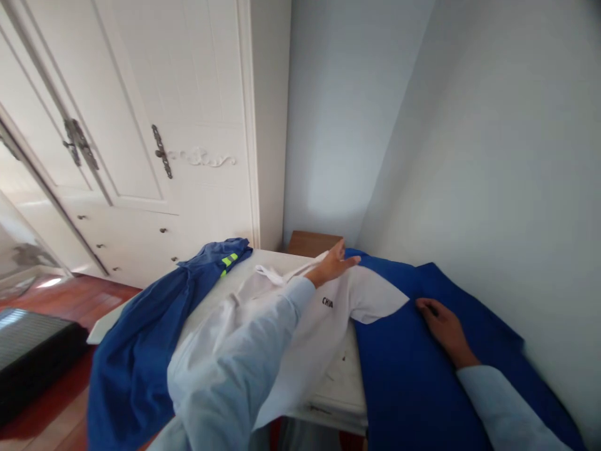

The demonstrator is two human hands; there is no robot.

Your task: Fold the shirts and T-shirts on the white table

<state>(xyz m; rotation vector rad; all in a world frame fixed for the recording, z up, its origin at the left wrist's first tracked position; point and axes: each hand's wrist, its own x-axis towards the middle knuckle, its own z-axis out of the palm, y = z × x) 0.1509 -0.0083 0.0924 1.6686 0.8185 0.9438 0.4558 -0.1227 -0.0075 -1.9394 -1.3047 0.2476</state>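
Note:
A white short-sleeved T-shirt [310,338] with dark lettering on the chest lies spread on a white table. Over its upper edge, by the shoulder, reaches my left hand [332,265], thumb and fingers apart and nothing visibly held. My right hand [441,324] hovers over or rests on blue cloth, just beside the tip of the shirt's sleeve. Its fingers are curled in, with no cloth visible between them. The blue garment [408,376] spreads under the sleeve and along the wall side.
Another blue garment [141,351] with yellow-green stripes hangs over the table's left end. The white tabletop [340,382] shows between the clothes. Behind it stand a white wardrobe [201,113] and a brown wooden box-like piece [312,243]. A dark ribbed case [37,357] sits on the floor at left.

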